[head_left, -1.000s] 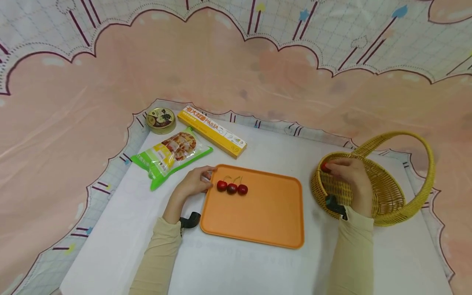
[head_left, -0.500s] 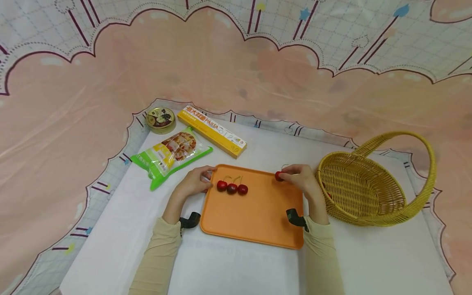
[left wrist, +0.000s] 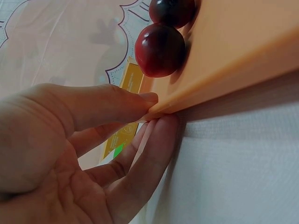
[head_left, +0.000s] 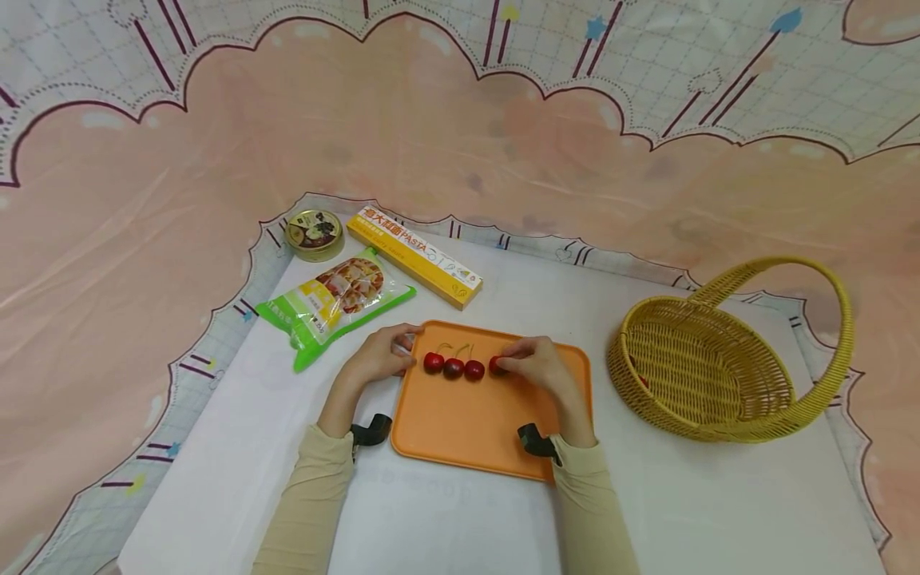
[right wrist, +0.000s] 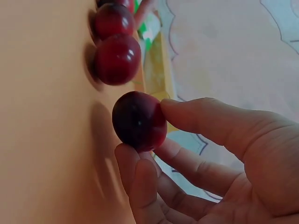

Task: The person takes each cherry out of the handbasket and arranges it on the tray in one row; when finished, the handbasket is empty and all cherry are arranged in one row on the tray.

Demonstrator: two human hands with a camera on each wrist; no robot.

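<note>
You face a white table (head_left: 446, 527), softly lit, with faint shadows on its top. Past its far edge you see a creased peach cloth (head_left: 402, 120), which also flanks the left and right edges. A pale gridded band (head_left: 546, 40) with dark scalloped outlines tops it; a similar border (head_left: 197, 375) follows your table's left edge.

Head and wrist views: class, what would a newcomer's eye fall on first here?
The orange tray on the white table draws the eye first, three red cherries lined up toward its far left corner. Just right of them, the right hand pinches a fourth cherry, while the left hand holds the tray's left edge. To the right stands a yellow wicker basket.
</note>
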